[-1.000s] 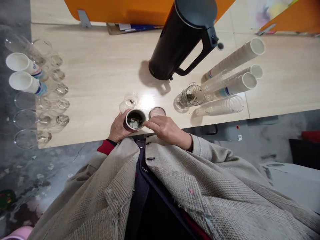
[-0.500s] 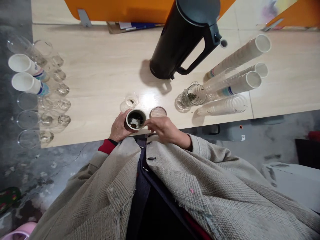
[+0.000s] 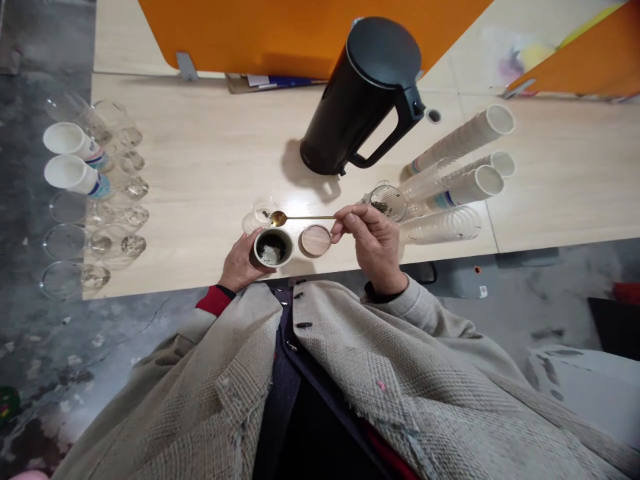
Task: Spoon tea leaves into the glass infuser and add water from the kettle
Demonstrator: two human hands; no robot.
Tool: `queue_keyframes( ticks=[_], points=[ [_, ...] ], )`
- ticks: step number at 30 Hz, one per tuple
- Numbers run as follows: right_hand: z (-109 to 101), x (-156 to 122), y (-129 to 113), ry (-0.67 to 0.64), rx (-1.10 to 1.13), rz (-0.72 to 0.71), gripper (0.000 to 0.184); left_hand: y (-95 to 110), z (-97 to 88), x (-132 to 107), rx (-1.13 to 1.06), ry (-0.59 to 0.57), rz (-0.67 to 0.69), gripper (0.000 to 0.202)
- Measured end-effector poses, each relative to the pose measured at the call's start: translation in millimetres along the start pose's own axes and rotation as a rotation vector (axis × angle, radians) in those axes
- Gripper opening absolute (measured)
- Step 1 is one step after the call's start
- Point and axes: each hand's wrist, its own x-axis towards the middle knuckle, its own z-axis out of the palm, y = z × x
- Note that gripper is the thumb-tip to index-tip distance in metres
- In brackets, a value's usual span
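Near the table's front edge my left hand (image 3: 241, 262) is wrapped round the side of a round canister (image 3: 273, 247) with a pale rim and dark loose bits, like tea leaves, inside. My right hand (image 3: 371, 241) pinches the handle end of a gold spoon (image 3: 306, 217), held level with its bowl just beyond the canister's rim. Below the spoon's handle lies a round wooden lid (image 3: 315, 240). A small clear cup (image 3: 263, 211) with a few dark bits in it stands behind the canister, partly covered by the spoon's bowl.
A tall black kettle (image 3: 363, 93) stands at the back. Stacks of paper cups (image 3: 465, 137) and plastic cups (image 3: 445, 223) lie to the right, by a ribbed glass (image 3: 388, 202) with leaves. On the left are rows of clear cups (image 3: 67, 240) and two paper cups (image 3: 70, 175). An orange divider (image 3: 300, 37) borders the back.
My right hand has moved up and right, lifting the gold spoon out of the canister to beyond its rim. My left hand keeps its hold. The view has shifted slightly.
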Motion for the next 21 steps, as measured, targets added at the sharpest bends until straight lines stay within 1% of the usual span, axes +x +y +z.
queue_keyframes(
  ticks=[2,4,5,7,9,12,15,18,21],
  points=[
    [4.9,1.1,-0.2,0.039,-0.128,-0.129,0.025,0.1,-0.7,-0.2,-0.009,-0.012,-0.02,0.105],
    [14.7,2.4,8.2,0.026,-0.28,-0.28,0.024,0.3,-1.8,0.2,-0.012,-0.035,-0.053,0.104],
    [21.0,3.4,15.3,-0.018,-0.354,-0.351,0.024,0.4,-2.3,0.6,-0.01,-0.042,-0.065,0.104],
    [34.3,6.6,32.5,-0.152,-0.478,-0.465,0.026,0.5,-2.9,1.2,-0.002,-0.043,-0.074,0.106],
    [44.8,10.7,47.5,-0.209,-0.539,-0.505,0.029,0.7,-3.0,1.5,0.012,-0.035,-0.067,0.107],
    [48.7,15.2,54.7,-0.165,-0.493,-0.425,0.029,1.7,-2.8,1.6,0.03,-0.027,-0.055,0.104],
    [36.3,14.9,43.9,-0.039,-0.328,-0.278,0.028,2.9,-2.9,1.4,0.024,-0.024,-0.054,0.1],
    [9.5,9.1,26.9,0.138,-0.193,-0.144,0.03,2.8,-3.4,1.3,0.008,-0.001,-0.053,0.099],
    [-29.0,-1.6,13.5,0.341,-0.174,-0.066,0.032,1.2,-3.8,2.0,0.012,0.009,-0.063,0.102]
  ],
)
